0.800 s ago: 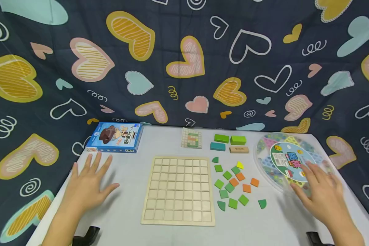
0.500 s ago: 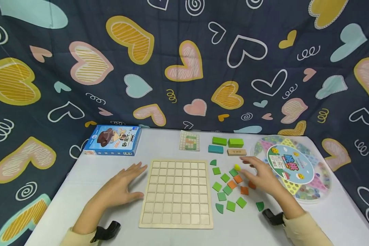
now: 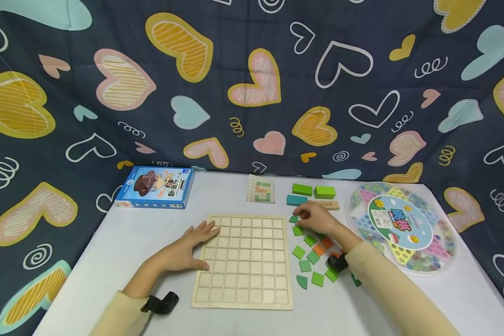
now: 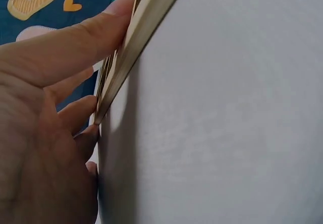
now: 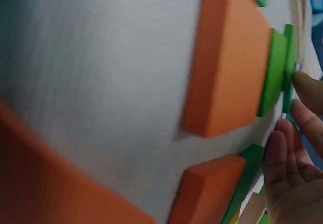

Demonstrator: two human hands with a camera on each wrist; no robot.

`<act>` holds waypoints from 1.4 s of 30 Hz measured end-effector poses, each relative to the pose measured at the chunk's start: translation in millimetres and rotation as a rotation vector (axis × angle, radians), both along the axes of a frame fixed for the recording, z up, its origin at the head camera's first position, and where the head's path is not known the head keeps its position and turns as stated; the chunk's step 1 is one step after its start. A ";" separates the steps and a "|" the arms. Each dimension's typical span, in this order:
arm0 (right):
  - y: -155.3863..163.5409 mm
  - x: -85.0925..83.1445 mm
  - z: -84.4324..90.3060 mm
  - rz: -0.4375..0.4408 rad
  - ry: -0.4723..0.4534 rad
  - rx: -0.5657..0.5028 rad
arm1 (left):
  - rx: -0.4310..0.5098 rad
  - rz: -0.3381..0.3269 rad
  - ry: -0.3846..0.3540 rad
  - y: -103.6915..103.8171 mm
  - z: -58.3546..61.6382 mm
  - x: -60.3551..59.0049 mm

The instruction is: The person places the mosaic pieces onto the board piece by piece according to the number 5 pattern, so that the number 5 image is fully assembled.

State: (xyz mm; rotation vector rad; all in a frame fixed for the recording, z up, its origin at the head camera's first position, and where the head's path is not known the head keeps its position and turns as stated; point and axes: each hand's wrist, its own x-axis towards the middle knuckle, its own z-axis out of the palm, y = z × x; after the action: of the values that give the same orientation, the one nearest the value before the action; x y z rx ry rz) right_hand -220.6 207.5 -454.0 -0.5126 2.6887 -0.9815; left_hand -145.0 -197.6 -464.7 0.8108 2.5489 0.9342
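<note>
My left hand rests at the left edge of a pale wooden grid board, fingers loosely spread. In the left wrist view the thumb lies on the rim of the board. My right hand reaches over the loose tiles, and its thumb and index finger pinch a dark green quarter-circle tile just right of the board's upper corner. Green square tiles and orange square tiles lie below that hand, some partly hidden by the wrist. The right wrist view shows an orange tile close up.
Behind the tiles stand green blocks, a teal block and a wooden block. A pattern card lies behind the board. A blue game box is at back left, a round clear game case at right.
My right hand has moved left from over the round case to the dark green quarter-circle tile and pinches it. My left hand has come right to the board's edge.
</note>
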 end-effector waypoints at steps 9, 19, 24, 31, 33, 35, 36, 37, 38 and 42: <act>-0.6 -0.6 4.0 0.006 0.080 0.068 | -0.036 -0.010 0.047 1.9 5.5 -6.4; -31.1 17.4 24.6 0.077 0.143 0.010 | -0.075 0.016 0.025 3.1 5.5 -1.1; -68.2 21.9 22.9 0.164 0.115 -0.082 | -0.080 0.034 0.020 -0.2 7.1 3.9; -118.7 23.8 15.5 0.297 0.091 -0.021 | -0.086 0.019 0.028 0.4 6.8 6.4; -130.9 22.9 14.7 0.334 0.108 0.011 | -0.097 0.021 0.031 0.6 6.4 8.3; -140.9 21.9 13.9 0.360 0.136 0.052 | -0.112 0.023 0.034 0.4 5.9 10.5; -145.0 21.6 13.9 0.366 0.148 0.071 | -0.118 0.024 0.036 0.4 5.7 11.6; -148.3 21.3 13.9 0.367 0.160 0.089 | -0.122 0.026 0.037 0.5 5.5 12.5; -151.1 21.3 13.9 0.367 0.169 0.106 | -0.123 0.026 0.039 0.6 5.3 13.0; -156.0 22.6 13.7 0.364 0.159 0.145 | -0.111 0.021 0.046 1.7 5.5 13.5</act>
State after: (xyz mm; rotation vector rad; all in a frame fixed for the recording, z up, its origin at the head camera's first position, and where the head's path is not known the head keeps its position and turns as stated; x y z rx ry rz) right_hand -198.0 51.5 -440.3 -1.0404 2.6367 -0.6653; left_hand -131.5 -196.0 -459.2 0.7841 2.6268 0.7809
